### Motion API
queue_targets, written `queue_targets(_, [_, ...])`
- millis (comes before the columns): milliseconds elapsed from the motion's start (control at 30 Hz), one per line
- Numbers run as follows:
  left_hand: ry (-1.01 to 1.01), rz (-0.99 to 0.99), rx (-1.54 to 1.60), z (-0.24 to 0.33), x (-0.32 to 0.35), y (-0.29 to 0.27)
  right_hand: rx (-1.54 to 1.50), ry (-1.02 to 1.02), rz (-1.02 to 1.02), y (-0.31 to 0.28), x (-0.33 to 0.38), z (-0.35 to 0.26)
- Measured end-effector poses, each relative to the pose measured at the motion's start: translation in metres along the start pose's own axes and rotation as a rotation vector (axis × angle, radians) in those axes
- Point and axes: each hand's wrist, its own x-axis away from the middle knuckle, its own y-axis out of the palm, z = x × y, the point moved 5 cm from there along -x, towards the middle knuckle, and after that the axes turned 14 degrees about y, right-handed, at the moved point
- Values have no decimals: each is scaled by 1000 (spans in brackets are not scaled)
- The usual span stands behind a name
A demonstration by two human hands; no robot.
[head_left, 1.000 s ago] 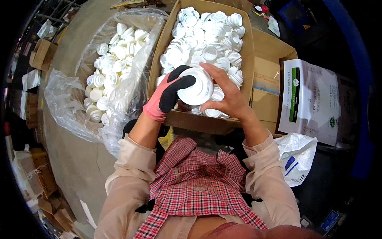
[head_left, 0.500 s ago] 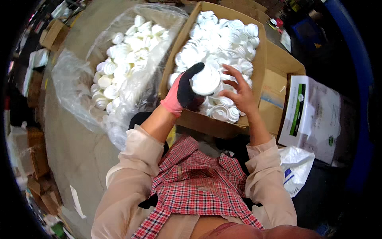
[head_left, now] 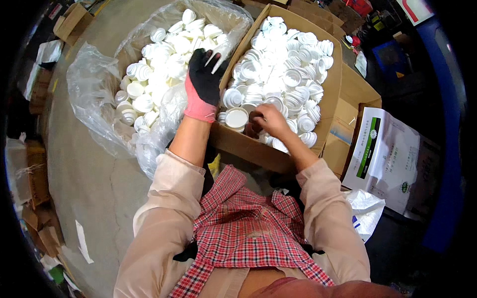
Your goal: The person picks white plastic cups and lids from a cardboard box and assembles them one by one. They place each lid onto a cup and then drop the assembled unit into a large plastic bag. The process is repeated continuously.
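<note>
My left hand (head_left: 201, 89), in a black and pink glove, is raised above the wall between two containers. Its fingers are spread and nothing shows in them. To its left lies a pile of round white stepped plastic caps (head_left: 143, 103) inside a clear plastic bag (head_left: 94, 94). My bare right hand (head_left: 271, 121) reaches into the near part of a cardboard box (head_left: 258, 150) full of similar white pieces (head_left: 293, 77). Its fingers curl down among them, and what they grip is hidden. Just left of those fingers sits a flat-faced round white cap (head_left: 236, 118).
Right of the box stand another open cardboard carton (head_left: 343, 124) and a white printed carton (head_left: 385, 149). A white plastic bag (head_left: 366, 213) lies below that. More cartons (head_left: 72, 24) line the left side of the concrete floor (head_left: 109, 198).
My left hand has moved left and away, from over the box to beside the bag, and the white cap it held is gone from it. My right hand has lowered into the box, fingers curling.
</note>
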Motion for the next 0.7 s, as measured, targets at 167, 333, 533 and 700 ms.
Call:
queue_targets(167, [-153,-303,-188,-14,20,19,497,-221,63,76,-4,4])
queue_targets(333, [27,-612,-589,-3,21,21,243,-64,-108,53,-22,-7])
queue_targets(533, [-481,-264,-245,-37,26,-12,-169,-179,307,-66,0,-66])
queue_targets(700, [-862,-321,349,-44,60,42,-848,-24,466,-114,5,-58])
